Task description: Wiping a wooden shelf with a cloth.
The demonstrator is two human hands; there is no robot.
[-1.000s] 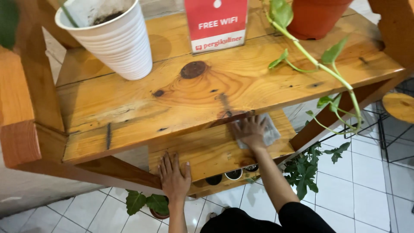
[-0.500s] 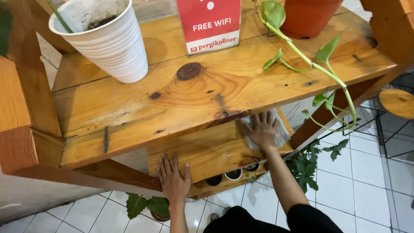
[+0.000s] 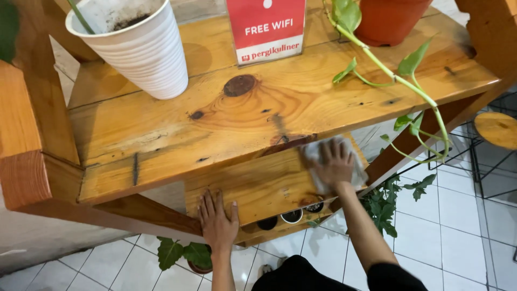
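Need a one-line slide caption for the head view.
Right hand presses a pale cloth flat on the lower wooden shelf while the left hand rests on its front edge.

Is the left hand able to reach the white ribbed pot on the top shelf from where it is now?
Probably yes. The left hand rests flat on the lower shelf, holding nothing; the white ribbed pot stands above, near the open front edge.

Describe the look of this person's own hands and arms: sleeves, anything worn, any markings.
Both arms are bare along the forearms. The left hand and right hand show no glove, ring, watch or bracelet that I can make out. Dark, black-looking clothing begins at the right upper arm and covers the body. No markings are visible.
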